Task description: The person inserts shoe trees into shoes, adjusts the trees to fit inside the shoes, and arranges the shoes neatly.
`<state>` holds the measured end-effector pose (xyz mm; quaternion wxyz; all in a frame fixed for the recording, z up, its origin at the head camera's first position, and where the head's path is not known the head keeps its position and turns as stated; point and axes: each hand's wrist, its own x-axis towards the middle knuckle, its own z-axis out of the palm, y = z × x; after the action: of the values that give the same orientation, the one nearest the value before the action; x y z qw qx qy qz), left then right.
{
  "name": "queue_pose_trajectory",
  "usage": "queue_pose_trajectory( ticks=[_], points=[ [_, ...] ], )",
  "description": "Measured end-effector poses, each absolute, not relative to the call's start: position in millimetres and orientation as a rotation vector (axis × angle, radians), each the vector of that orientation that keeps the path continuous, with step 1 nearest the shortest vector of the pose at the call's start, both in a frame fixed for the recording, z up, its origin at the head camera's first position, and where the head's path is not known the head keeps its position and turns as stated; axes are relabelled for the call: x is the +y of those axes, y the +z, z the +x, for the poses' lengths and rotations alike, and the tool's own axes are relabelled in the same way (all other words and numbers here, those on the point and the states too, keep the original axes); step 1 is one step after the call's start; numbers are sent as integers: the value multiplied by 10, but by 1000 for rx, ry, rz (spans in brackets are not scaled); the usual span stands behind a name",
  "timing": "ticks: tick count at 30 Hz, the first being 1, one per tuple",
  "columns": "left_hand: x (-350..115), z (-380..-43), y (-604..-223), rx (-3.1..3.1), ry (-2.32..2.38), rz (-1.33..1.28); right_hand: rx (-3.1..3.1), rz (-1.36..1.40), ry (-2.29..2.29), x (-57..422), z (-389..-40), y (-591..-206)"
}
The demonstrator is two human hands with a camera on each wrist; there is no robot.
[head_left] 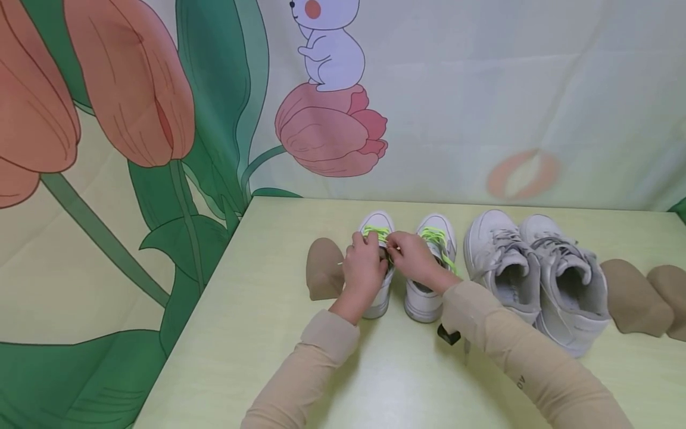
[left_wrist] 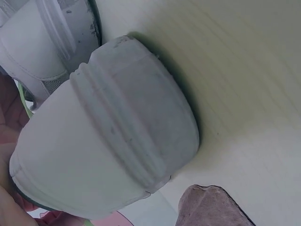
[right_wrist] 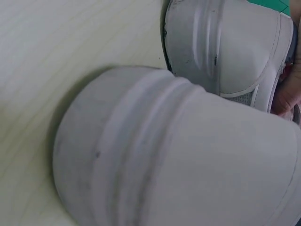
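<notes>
Both hands work at the opening of a small white sneaker (head_left: 377,307) with bright green laces, second from the left in the row. The left hand (head_left: 364,268) bends its fingers over the sneaker's lacing, pinching the green shoelace (head_left: 377,230). From the right, the right hand (head_left: 415,256) pinches the lace near the tongue; the fingertips partly hide it. Its matching sneaker (head_left: 423,310), also green-laced, stands under the right wrist. White heels fill both wrist views: one heel (left_wrist: 108,127) in the left, another heel (right_wrist: 141,150) in the right, where a finger (right_wrist: 288,94) shows inside the farther shoe.
A larger pair of white sneakers (head_left: 570,298) with greyish laces stands to the right. Brown moulded shoe-shaped pieces lie beside the shoes, one brown piece (head_left: 323,271) at left and two at far right. A printed tulip curtain (head_left: 429,119) hangs behind the pale table (head_left: 230,357).
</notes>
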<state>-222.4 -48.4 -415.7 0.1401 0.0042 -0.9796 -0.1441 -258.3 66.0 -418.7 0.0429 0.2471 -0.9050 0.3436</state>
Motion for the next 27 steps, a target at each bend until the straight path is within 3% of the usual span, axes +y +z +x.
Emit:
queue_pose_trajectory(
  ticks=[17,27],
  points=[
    [-561,-2285,-4188,-2851,-490,14,-2697,766,985,662,-2579,-4229],
    [-685,-2148,-4141,-2807,-650,-71,-2669,694,904,620,-2520,-4287]
  ],
)
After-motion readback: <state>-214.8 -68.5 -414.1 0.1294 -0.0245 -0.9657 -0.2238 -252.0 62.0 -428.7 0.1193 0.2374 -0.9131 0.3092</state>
